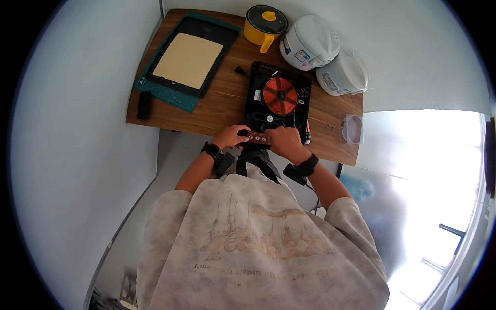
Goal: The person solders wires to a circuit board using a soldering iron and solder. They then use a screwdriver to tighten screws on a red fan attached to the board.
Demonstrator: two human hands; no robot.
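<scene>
At the table's front edge my left hand (230,138) grips the left end of a brown circuit board (258,138), a narrow strip with a row of round, light parts. My right hand (287,142) is closed at the board's right end, its fingertips partly hidden. Just beyond both hands lies an opened black cooker housing (254,82). Inside it a round reddish-copper coil (274,92) shows, with dark spokes across it. A small round light part (269,119) sits between the coil and the board. Loose wires run along the housing's right side.
A black tray (227,41) holding a beige sheet (188,61) rests on a green cutting mat (178,101). Behind stand a yellow pot (256,35) and two white lidded appliances (305,44) (338,75). A clear container (352,129) is at right; a black bundle (144,105), left.
</scene>
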